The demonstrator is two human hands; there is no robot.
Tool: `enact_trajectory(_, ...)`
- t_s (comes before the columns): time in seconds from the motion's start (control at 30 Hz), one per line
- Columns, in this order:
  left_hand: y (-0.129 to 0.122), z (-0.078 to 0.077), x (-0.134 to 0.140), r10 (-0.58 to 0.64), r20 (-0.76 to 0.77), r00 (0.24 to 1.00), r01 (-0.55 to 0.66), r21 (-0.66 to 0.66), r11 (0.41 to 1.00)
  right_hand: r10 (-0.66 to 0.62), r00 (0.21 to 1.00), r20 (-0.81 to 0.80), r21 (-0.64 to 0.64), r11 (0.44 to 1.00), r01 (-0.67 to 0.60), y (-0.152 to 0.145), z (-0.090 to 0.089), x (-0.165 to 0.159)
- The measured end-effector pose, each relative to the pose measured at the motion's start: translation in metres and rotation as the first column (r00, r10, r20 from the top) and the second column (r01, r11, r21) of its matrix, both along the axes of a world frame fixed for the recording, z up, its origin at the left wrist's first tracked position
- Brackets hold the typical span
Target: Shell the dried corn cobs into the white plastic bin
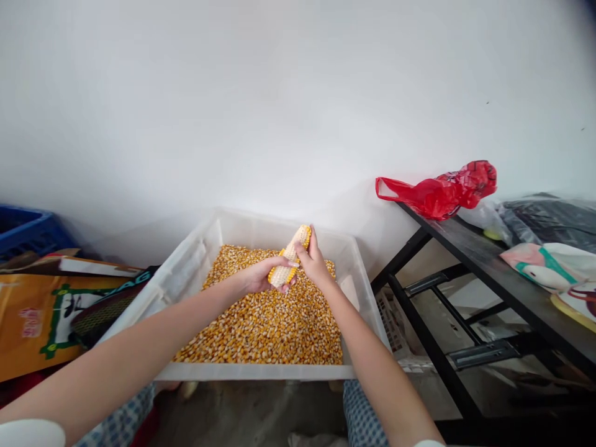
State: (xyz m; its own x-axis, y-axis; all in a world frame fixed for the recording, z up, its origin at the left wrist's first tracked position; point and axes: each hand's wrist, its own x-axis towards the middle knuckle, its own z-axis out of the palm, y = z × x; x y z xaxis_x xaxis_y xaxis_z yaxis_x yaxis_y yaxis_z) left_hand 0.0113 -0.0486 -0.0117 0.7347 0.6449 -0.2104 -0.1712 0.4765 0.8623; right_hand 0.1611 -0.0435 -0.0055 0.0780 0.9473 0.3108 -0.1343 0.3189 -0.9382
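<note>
A corn cob is held tilted above the bin, its upper end leaning to the right. Much of its pale core is bare, while yellow kernels line its edges. My left hand wraps round the lower end, thumb lying across the cob. Higher up, my right hand grips the cob with the thumb pressed on its face. Beneath both hands, loose corn kernels fill much of a translucent plastic bin.
At right stands a black metal-framed table carrying a red plastic bag and a patterned cloth item. To the left are a blue crate, an orange printed package and a dark mesh bag. A white wall rises behind the bin.
</note>
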Motion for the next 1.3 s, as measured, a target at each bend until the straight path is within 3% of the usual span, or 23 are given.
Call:
enact_trajectory(0.23,0.001,-0.001,-0.004,-0.027,-0.018,0.999,0.028,0.018,0.999,-0.052,0.997,0.06,-0.005,0.999,0.053,0.007,-0.015,0.0)
enact_trajectory(0.33,0.005,-0.003,-0.007,-0.034,-0.034,0.999,0.035,0.034,0.999,0.073,0.993,-0.093,-0.093,0.992,-0.082,0.009,-0.012,0.0)
enact_trajectory(0.47,0.007,-0.006,-0.008,-0.105,-0.109,0.989,0.113,0.068,0.991,0.261,0.924,-0.281,-0.161,0.936,-0.313,0.01,-0.002,0.0)
enact_trajectory(0.6,0.003,-0.009,-0.005,-0.097,-0.14,0.985,0.116,0.139,0.983,0.247,0.938,-0.241,-0.108,0.954,-0.279,0.003,0.002,-0.003)
enact_trajectory(0.77,0.002,-0.012,-0.005,-0.107,-0.093,0.99,0.117,0.116,0.986,0.253,0.96,-0.119,-0.083,0.961,-0.264,-0.005,0.005,-0.003)
enact_trajectory(0.9,0.006,-0.016,-0.007,-0.132,-0.079,0.988,0.138,0.078,0.987,0.332,0.928,-0.171,-0.082,0.933,-0.349,-0.004,0.01,-0.001)
enact_trajectory(1.03,0.007,-0.02,-0.008,-0.163,-0.101,0.981,0.168,0.045,0.985,0.325,0.911,-0.254,-0.097,0.929,-0.358,-0.002,0.009,-0.002)
enact_trajectory(1.2,0.005,-0.02,-0.009,-0.162,-0.085,0.983,0.166,0.045,0.985,0.291,0.942,-0.169,-0.089,0.947,-0.308,-0.004,0.006,-0.004)
enact_trajectory(1.3,0.006,-0.019,-0.01,-0.183,-0.036,0.982,0.185,0.07,0.98,0.334,0.927,-0.168,-0.087,0.932,-0.352,-0.005,0.01,-0.001)
